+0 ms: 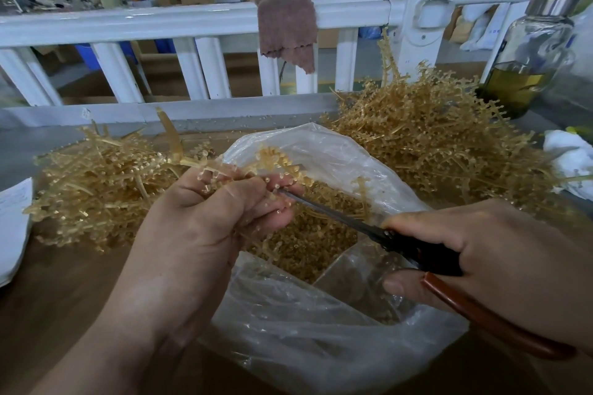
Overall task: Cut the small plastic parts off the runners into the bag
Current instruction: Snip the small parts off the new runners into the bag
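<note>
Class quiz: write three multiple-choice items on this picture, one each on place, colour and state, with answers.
1. Where does the cloth hang? A on the white railing; B on a chair; C on the floor.
2. What colour is the handle of the scissors? A blue; B reddish brown; C green.
3. How is the bag? A tied shut; B folded flat; C open, cut parts inside.
Answers: 1 A, it drapes over the top rail. 2 B, it shows below the right hand. 3 C, its mouth gapes under the runner in the left hand.
</note>
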